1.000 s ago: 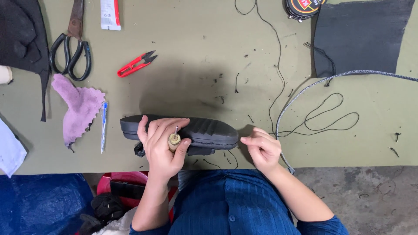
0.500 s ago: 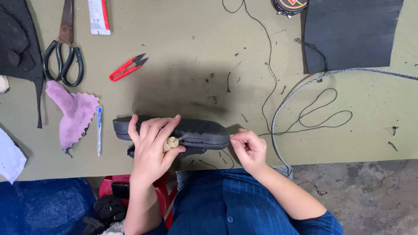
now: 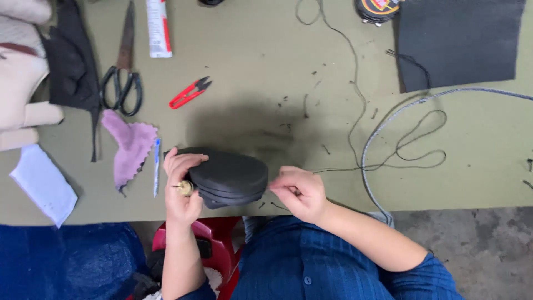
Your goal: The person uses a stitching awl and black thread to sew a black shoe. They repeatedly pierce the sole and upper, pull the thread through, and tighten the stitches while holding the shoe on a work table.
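Both hands on dark shoe piece point(image 3: 230, 176): L hand point(image 3: 180, 189) at left end, R hand point(image 3: 300, 191) at right.

Lower centre, the dark shoe piece point(image 3: 230, 178) looks matt and rubbery. Upper right, the black fabric sheet point(image 3: 461, 41) is coarse-woven cloth. Left, the pink scrap point(image 3: 133, 145) looks fuzzy; the scissors point(image 3: 125, 72) are dull metal.

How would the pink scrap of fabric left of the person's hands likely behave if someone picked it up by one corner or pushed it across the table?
The pink fabric scrap lies flat with a wavy cut edge, so it would probably hang limp. It looks thin, likely very light. Pushed over the green table, it would probably bunch up rather than slide, and it cannot roll.
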